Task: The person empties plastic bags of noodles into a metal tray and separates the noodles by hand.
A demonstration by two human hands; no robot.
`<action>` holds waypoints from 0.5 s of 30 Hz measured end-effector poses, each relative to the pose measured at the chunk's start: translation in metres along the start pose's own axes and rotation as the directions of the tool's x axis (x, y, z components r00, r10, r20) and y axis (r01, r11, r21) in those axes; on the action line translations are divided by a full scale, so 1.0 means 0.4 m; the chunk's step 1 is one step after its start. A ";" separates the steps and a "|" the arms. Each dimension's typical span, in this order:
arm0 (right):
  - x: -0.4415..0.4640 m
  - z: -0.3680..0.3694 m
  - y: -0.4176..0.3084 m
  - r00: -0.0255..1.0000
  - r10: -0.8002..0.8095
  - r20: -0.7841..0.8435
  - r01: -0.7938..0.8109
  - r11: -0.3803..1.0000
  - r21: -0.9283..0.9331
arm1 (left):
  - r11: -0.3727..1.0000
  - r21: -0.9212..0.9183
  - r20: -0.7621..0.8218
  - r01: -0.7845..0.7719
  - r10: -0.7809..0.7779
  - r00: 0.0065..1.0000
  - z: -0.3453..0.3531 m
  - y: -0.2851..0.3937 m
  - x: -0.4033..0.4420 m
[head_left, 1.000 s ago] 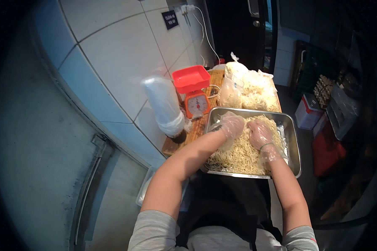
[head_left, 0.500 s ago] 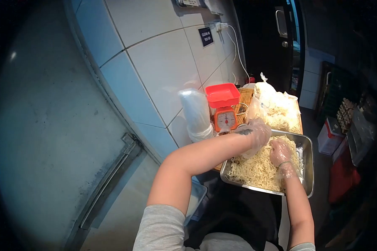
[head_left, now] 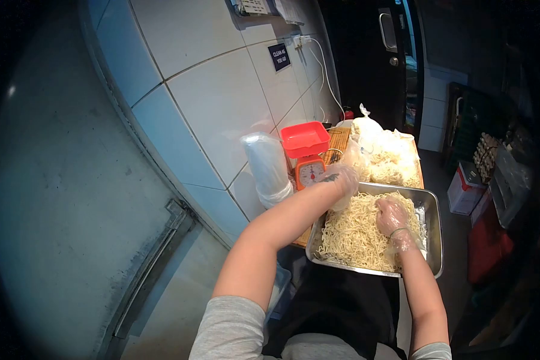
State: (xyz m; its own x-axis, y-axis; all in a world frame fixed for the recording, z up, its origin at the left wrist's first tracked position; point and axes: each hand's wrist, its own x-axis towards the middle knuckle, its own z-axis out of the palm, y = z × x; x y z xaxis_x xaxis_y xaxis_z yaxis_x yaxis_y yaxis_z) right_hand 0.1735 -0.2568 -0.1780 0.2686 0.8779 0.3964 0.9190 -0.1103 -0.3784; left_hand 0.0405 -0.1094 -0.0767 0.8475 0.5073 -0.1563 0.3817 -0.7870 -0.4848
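A steel tray (head_left: 435, 234) holds a wide heap of pale yellow noodles (head_left: 357, 237). My right hand (head_left: 392, 216), in a clear plastic glove, rests in the heap with its fingers curled into the noodles. Over the tray's far left corner is my left hand (head_left: 344, 180), gloved the same way. Its fingers point away from me and are mostly hidden, so what they hold, if anything, does not show. Just beyond it stands a clear plastic bag (head_left: 357, 157), beside more noodles in bags (head_left: 396, 165).
An orange kitchen scale (head_left: 311, 172) with a red pan (head_left: 305, 139) stands left of the tray. By the tiled wall (head_left: 222, 102) is a roll of plastic bags (head_left: 267, 168). Boxes (head_left: 465, 189) and a red container (head_left: 489, 249) sit on the right.
My left hand has moved left, from above the noodles to the tray's far left corner. My right hand stays in the noodles. The whole view has shifted slightly.
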 end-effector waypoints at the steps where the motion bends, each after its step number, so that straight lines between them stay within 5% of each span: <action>1: -0.002 -0.003 -0.002 1.000 0.000 -0.003 0.000 1.000 -0.001 | 0.999 -0.008 -0.030 0.045 -0.045 0.999 0.036 -0.012 0.017; 8: -0.001 -0.002 -0.004 1.000 -0.003 -0.020 0.004 1.000 0.013 | 0.974 -0.032 0.154 0.223 -0.216 0.964 0.119 -0.010 0.084; 15: -0.007 -0.009 -0.004 1.000 -0.010 -0.013 0.010 1.000 0.013 | 0.965 -0.108 0.330 0.239 -0.192 0.924 0.004 0.035 0.015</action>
State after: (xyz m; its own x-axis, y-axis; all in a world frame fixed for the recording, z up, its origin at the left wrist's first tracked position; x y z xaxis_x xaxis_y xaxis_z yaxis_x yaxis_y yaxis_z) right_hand 0.1726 -0.2608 -0.1754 0.2632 0.8728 0.4110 0.9178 -0.0953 -0.3854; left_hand 0.0502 -0.1168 -0.0858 0.5879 0.7359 -0.3358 0.6108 -0.6760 -0.4121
